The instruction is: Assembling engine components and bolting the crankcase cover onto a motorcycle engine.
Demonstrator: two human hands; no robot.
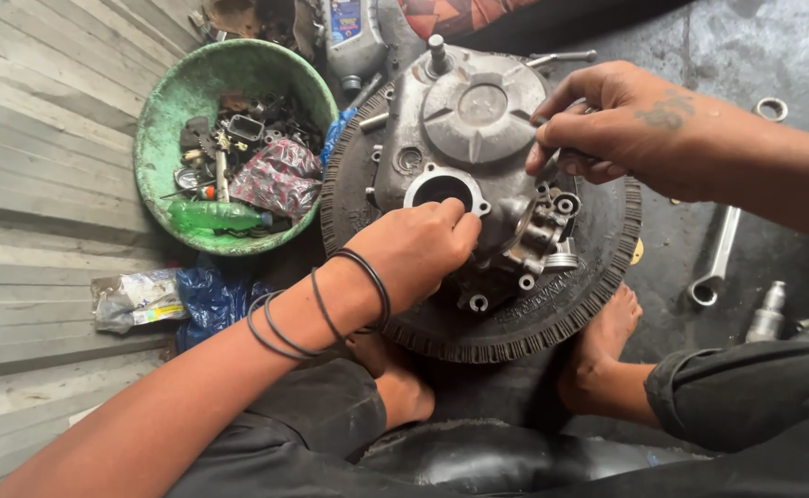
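From the head camera, a grey metal engine casing (464, 157) lay on a black tyre (552, 304) laid flat on the dark floor (746, 55), between the person's bare feet. The left hand (418, 247), fingers curled narrow, pressed on the casing just beside its round opening. The right hand (607, 120) was pinched shut on a small tool, mostly hidden, at the casing's right edge.

To the left, touching the tyre, stood a green plastic basin (169, 111). It held small metal parts, a crumpled reddish wrapper (280, 175) and a green bottle (215, 216) lying on its side. A ring spanner (718, 258) lay on the floor to the right.
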